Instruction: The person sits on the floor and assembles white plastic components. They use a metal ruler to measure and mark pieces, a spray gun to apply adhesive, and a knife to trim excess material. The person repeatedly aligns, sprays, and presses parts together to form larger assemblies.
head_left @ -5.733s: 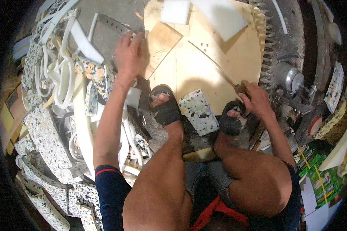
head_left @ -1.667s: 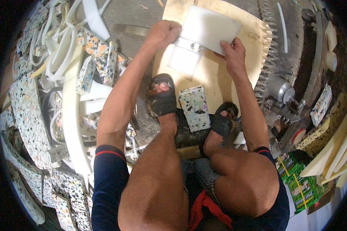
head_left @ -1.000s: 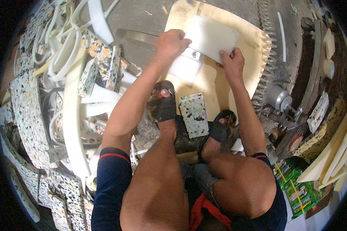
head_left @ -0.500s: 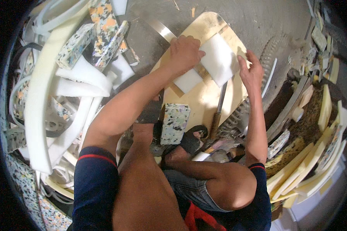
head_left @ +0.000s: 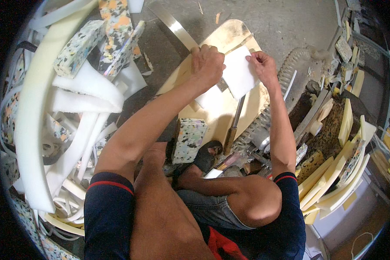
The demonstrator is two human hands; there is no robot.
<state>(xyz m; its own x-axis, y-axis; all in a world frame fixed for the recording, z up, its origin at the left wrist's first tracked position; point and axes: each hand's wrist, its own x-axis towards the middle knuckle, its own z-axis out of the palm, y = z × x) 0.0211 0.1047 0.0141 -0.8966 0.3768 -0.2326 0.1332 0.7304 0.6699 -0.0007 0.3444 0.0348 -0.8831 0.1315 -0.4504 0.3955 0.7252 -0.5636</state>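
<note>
My right hand (head_left: 264, 68) pinches the upper right edge of a square white foam piece (head_left: 239, 73), which lies over a pale wooden board (head_left: 229, 34). To its left my left hand (head_left: 208, 66) is closed in a fist at the end of a long, flat metal blade (head_left: 175, 28). The blade slants away to the upper left; its held end is hidden by the fingers. A second white foam piece (head_left: 211, 98) rests on the board under my left wrist. Below the square piece, a thin metal rod with a brown handle (head_left: 230, 135) points toward me.
Speckled foam block (head_left: 188, 135) stands beside my feet at the board's near edge. White and speckled foam offcuts (head_left: 86, 84) heap up on the left. To the right are a ribbed clear hose (head_left: 286, 71) and yellowish foam strips (head_left: 333, 184). Grey floor (head_left: 281, 21) lies beyond.
My right hand has come left from beside the board and now grips the foam piece's edge. My left fingers have curled into a fist, and the blade has turned slightly.
</note>
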